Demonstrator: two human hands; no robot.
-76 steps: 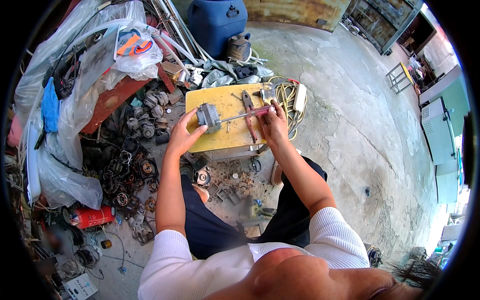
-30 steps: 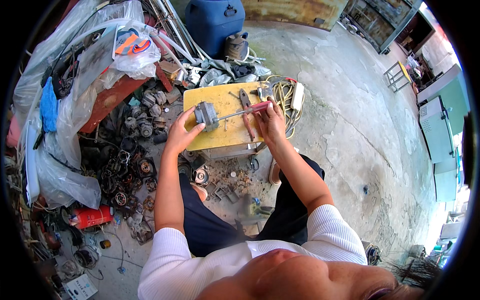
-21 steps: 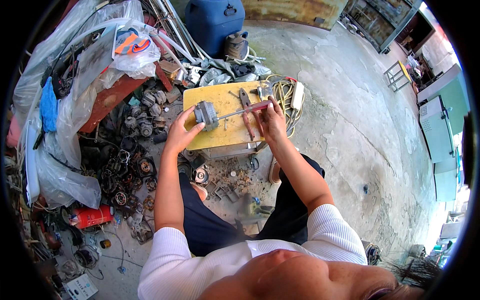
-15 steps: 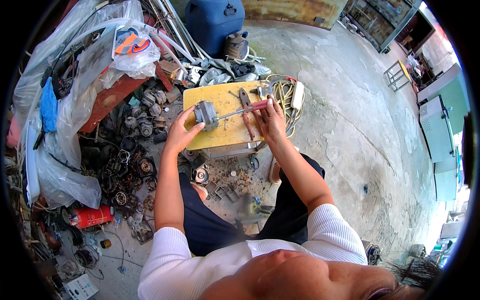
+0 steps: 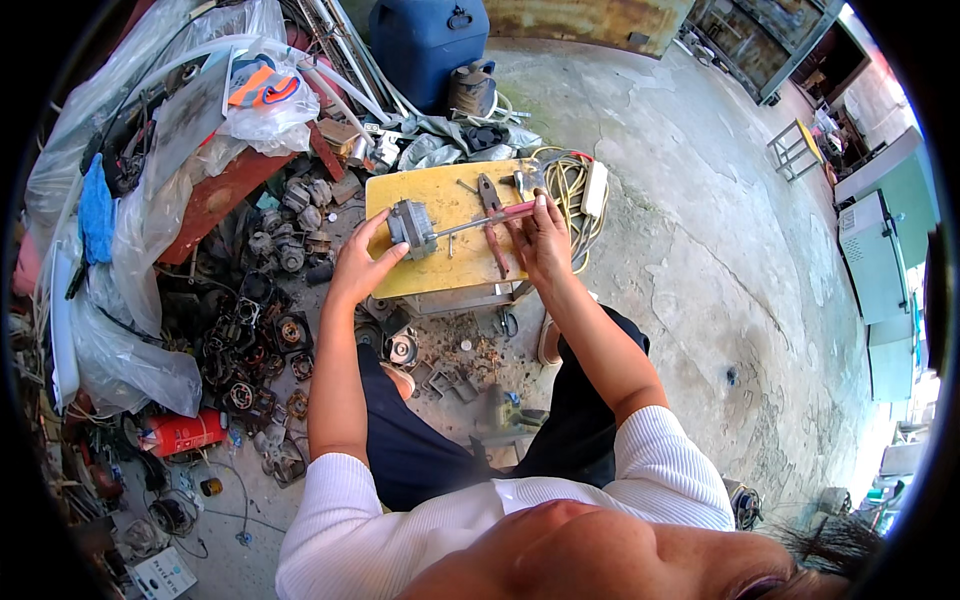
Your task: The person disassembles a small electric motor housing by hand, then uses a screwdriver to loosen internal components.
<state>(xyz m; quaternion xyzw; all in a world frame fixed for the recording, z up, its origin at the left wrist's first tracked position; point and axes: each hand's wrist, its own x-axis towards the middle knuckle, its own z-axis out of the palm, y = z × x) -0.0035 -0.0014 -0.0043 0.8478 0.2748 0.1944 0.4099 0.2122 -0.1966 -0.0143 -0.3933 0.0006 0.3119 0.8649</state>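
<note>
Motor point(image 5: 412, 228), gray & boxy, sits on L part of yellow bench point(image 5: 430, 186). Concrete floor point(image 5: 700, 210), cracked & stained, runs off to R. Clear plastic sheet point(image 5: 150, 375) drapes over junk, far L. Dark pile of metal parts point(image 5: 250, 345) on floor btwn sheet & bench. Bench top worn & dirty, esp. nr edges; blue drum point(image 5: 425, 50) stands beyond it. Yellow cable point(image 5: 560, 180) coiled just beside bench's R edge. L hand point(image 5: 372, 264) at motor's L end: fingers apart, curved round it, thumb on near side, so motor is held btwn thumb & fingers. R hand point(image 5: 543, 242) over R part of bench, thumb & fingers pinching red handle of screwdriver point(image 5: 516, 211); shaft slants down-L, tip at motor's R side. Pliers point(image 5: 489, 195) w/ red grips lie on bench under screwdriver, jaws pointing away from person; can't tell if R hand touches them. White power strip point(image 5: 595, 190) on cable. 2 small screws: 1 point(image 5: 467, 187) L of pliers' head, other point(image 5: 451, 245) nr motor, just below shaft.
</note>
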